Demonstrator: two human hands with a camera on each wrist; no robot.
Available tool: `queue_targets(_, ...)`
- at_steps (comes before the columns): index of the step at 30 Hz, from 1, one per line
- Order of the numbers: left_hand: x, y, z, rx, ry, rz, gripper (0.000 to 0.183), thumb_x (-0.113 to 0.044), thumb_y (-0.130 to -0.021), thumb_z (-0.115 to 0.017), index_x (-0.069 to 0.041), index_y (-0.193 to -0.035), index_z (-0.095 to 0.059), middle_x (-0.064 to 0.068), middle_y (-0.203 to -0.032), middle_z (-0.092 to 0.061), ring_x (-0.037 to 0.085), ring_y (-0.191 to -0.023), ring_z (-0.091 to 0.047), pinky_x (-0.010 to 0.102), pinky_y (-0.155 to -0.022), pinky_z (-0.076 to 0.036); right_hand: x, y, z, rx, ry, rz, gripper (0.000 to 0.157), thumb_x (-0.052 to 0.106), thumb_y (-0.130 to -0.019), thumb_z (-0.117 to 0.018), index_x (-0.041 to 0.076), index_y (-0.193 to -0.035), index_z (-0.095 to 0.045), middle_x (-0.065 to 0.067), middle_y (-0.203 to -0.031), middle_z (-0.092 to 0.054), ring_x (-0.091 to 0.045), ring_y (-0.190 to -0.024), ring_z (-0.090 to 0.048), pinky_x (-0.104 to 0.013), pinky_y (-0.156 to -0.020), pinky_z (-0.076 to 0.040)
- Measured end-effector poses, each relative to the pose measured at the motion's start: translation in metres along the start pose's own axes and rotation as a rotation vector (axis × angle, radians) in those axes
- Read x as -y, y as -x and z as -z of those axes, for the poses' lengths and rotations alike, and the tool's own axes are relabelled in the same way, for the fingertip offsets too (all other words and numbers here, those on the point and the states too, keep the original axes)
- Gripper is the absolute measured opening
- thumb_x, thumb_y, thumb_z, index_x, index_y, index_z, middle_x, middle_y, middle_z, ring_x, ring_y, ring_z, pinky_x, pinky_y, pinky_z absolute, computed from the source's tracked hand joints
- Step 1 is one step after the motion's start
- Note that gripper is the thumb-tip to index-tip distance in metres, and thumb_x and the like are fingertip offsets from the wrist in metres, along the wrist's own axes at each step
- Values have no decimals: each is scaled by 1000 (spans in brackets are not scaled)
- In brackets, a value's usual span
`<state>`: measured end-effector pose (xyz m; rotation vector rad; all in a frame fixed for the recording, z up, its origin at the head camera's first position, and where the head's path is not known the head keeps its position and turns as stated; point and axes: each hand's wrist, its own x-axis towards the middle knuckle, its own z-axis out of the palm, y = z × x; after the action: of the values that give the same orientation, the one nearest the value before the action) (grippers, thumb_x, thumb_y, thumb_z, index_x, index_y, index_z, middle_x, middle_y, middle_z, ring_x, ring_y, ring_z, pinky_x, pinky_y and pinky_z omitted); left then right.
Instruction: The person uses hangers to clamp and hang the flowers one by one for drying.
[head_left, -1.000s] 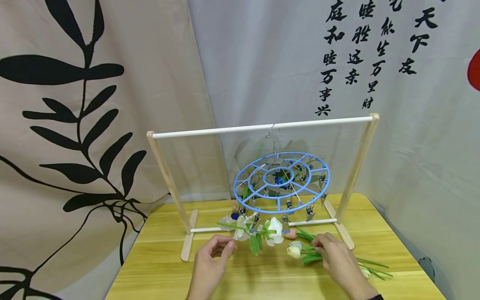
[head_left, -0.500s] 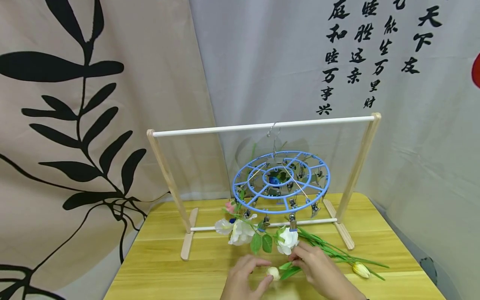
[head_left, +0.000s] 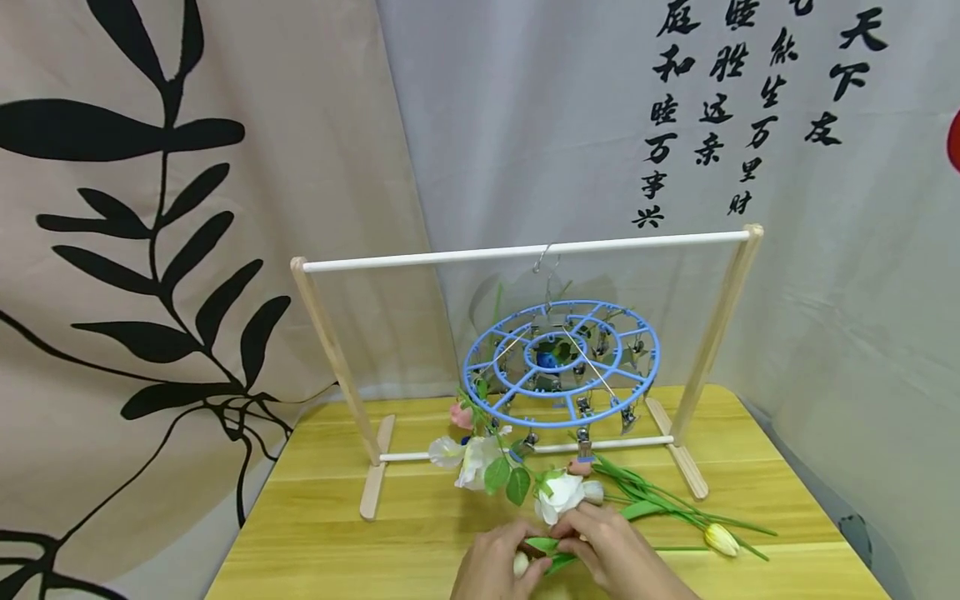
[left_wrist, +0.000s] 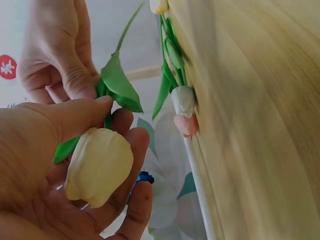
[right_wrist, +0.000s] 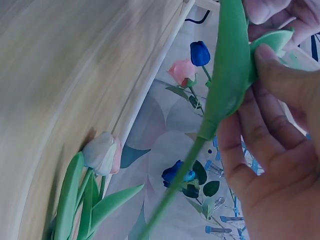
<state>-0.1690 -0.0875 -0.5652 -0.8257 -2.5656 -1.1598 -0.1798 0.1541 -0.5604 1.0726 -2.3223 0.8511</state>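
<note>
Pinching one cream tulip [left_wrist: 100,165], left hand [head_left: 491,562] and right hand [head_left: 611,548] now sit together at lower centre, earlier apart.

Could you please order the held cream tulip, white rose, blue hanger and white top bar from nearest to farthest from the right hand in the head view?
From the right hand:
1. Cream tulip, in its fingers.
2. White rose, just above the fingertips in view.
3. Blue hanger, higher, beyond the rose.
4. White top bar, above the hanger.
</note>
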Motion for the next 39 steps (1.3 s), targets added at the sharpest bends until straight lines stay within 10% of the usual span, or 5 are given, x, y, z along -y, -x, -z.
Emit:
queue_targets(22, 13, 7, 4, -20, 62, -107, 16, -9, -95, -97, -14, -103, -84, -4, -100, -86, -3, -93, -76, 19, -80, -63, 17, -1, 7, -140, 5, 56, 26, 16, -97, -95, 24, -115, -79, 12, -106, -84, -3, -94, -79, -13, -82, -61)
queue_targets(28, 14, 12, 10, -38, 118, -48, 16, -9, -96, -95, -15, -106, -84, -2, -102, -87, -4, -95, -76, 22, -81, -65, 22, -2, 15, -313, 42, 60, 12, 31, -115, -76, 20, -115, -81, 9, -107, -82, -4, -93, -79, -12, -86, -63)
queue_targets(34, 15, 18, 20, -53, 213, 32, 16, -10, -97, -95, -16, -106, -84, -4, -102, -87, -6, -94, -74, 21, -80, -63, 30, -6, 23, -589, -54, 118, 12, 15, -112, -81, 8, -103, -83, -1, -86, -78, 1, -76, -66, -11, -66, -56)
queue_targets(39, 13, 21, 30, -68, 256, 97, 15, -12, -97, -95, -15, -108, -84, -3, -102, -89, -6, -93, -75, 22, -80, -63, 35, -3, 28, -643, -87, 157, 23, 12, -113, -79, 5, -91, -80, -3, -70, -73, 2, -61, -62, -10, -57, -52)
